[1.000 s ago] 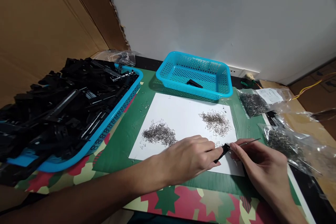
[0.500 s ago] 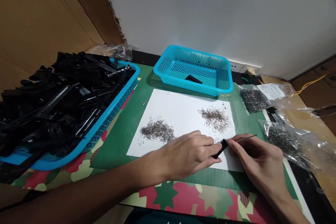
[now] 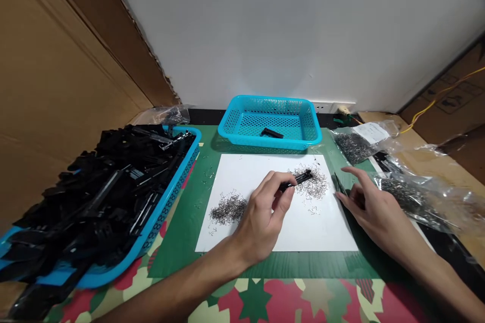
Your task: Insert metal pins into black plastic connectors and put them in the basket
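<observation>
Between the thumb and fingers of my left hand (image 3: 267,209) is a narrow black plastic part (image 3: 303,177), its free end pointing right over the white sheet. Beneath that end lies a loose pile of small bent wire springs (image 3: 317,189). A second, denser pile of springs (image 3: 227,209) is to the left of my left hand, partly behind it. My right hand (image 3: 369,202) is at the sheet's right edge with dark metal tweezers (image 3: 340,185) in its grip. Its index finger is stretched out, away from the thumb, and the tweezers' tips point up and away from me.
A blue basket (image 3: 182,181) heaped with black plastic parts stands on the left. Behind the white sheet (image 3: 261,164) is another blue basket (image 3: 265,142) with one black part (image 3: 272,133) inside. Clear bags of springs (image 3: 354,146) lie on the right, near a wall socket (image 3: 323,107).
My hands have moved apart. The left has turned and lifted the black part over the right-hand pile; the right has come off the part with the tweezers. The view has shifted.
</observation>
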Demonstrator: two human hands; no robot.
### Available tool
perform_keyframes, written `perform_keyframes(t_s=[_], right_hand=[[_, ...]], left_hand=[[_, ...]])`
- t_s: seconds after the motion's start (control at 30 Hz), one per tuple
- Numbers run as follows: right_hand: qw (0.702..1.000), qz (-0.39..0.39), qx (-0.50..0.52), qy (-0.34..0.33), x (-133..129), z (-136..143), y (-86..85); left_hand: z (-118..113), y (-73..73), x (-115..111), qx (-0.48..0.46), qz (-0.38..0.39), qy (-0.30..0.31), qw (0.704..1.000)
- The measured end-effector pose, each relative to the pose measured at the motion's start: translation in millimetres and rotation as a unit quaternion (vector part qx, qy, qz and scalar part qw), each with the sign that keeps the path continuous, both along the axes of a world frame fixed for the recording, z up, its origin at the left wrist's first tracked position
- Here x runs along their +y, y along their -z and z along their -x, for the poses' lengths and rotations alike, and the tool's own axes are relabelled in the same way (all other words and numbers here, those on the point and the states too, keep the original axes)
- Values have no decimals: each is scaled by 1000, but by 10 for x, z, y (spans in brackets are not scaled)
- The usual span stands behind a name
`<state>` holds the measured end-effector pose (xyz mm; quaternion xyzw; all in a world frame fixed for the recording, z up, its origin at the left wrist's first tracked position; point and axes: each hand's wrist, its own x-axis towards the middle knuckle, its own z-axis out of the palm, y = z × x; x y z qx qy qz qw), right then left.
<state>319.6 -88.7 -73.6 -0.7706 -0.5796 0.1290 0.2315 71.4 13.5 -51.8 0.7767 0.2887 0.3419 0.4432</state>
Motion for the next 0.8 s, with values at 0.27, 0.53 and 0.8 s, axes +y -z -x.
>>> perform_keyframes(t_s=[0.27, 0.53, 0.8], right_hand=[[988, 29, 93, -121, 159, 203, -263], [982, 59, 104, -147, 258, 288, -270], [975, 67, 96, -187, 242, 299, -348]], left_hand=[[2, -21, 9, 46, -27, 33, 998], [-3, -58, 38, 91, -14, 67, 994], [17, -90, 20, 105, -10, 71, 992]])
